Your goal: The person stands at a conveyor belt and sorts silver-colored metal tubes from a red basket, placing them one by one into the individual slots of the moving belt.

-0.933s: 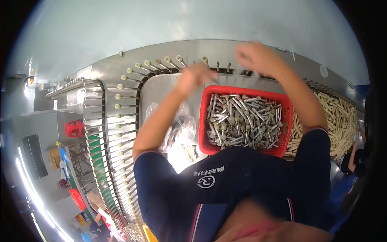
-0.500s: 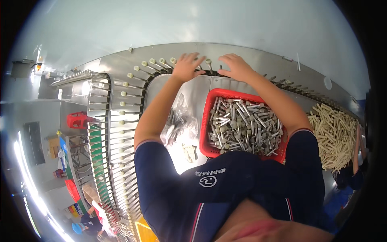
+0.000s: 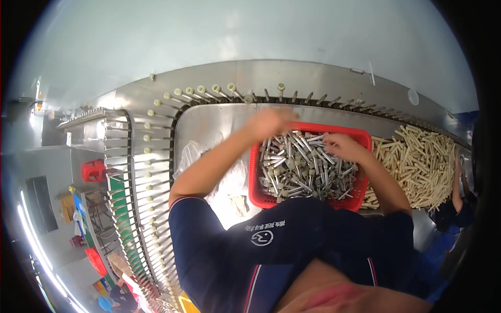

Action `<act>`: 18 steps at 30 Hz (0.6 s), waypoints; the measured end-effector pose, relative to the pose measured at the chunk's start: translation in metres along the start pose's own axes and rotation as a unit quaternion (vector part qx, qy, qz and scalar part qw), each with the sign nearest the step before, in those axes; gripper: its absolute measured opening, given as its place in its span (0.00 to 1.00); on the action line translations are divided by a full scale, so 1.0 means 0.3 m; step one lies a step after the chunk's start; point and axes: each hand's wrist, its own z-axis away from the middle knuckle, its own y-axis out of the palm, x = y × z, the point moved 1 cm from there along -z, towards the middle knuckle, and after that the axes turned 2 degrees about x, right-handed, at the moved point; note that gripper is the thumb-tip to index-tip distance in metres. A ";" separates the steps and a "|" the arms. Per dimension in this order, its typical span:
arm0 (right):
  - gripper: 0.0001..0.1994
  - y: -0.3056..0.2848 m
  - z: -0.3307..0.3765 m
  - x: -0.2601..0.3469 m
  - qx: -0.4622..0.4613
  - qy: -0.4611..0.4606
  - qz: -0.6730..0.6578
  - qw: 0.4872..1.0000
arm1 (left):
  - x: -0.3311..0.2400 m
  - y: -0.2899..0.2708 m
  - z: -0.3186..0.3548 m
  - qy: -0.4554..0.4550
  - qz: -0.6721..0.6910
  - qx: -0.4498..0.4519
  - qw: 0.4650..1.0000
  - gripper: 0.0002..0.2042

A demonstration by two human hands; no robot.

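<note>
A red plastic basket [image 3: 255,180] in front of me holds a heap of metal tubes with greenish-grey caps [image 3: 298,168]. My right hand [image 3: 345,146] is over the basket's right half, fingers bent down at the tubes and a little apart; I see nothing held in it. Above the basket's far left rim is my left hand [image 3: 272,123], smeared by motion, so its fingers do not show clearly. Beyond both hands runs a conveyor rail of upright pegs [image 3: 322,99]. Capped tubes [image 3: 215,89] sit on its left stretch, and a lone capped tube [image 3: 281,89] stands among bare pegs.
Pale rod-shaped pieces [image 3: 417,169] are piled to the right, beside another person's arm [image 3: 457,182]. Clear plastic bags [image 3: 229,175] lie left of the basket. The peg line curves round the left corner toward me. A red stool [image 3: 93,170] stands farther left.
Both hands have drawn back from the peg rail toward me. The right has come down into the basket, the left to its far rim. The whole view has shifted slightly.
</note>
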 end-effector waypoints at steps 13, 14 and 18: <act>0.12 -0.106 -0.639 -0.120 -0.316 -0.027 -0.098 0.943 | 0.308 0.143 -0.058 -0.090 -0.357 0.109 0.923 0.14; 0.12 -0.152 -0.597 -0.242 -0.328 -0.041 -0.020 0.944 | 0.371 0.240 -0.117 -0.147 -0.282 0.110 0.942 0.06; 0.06 -0.351 -0.535 -0.168 -0.256 -0.233 -0.226 0.911 | 0.457 0.084 -0.151 -0.151 -0.288 0.048 0.944 0.12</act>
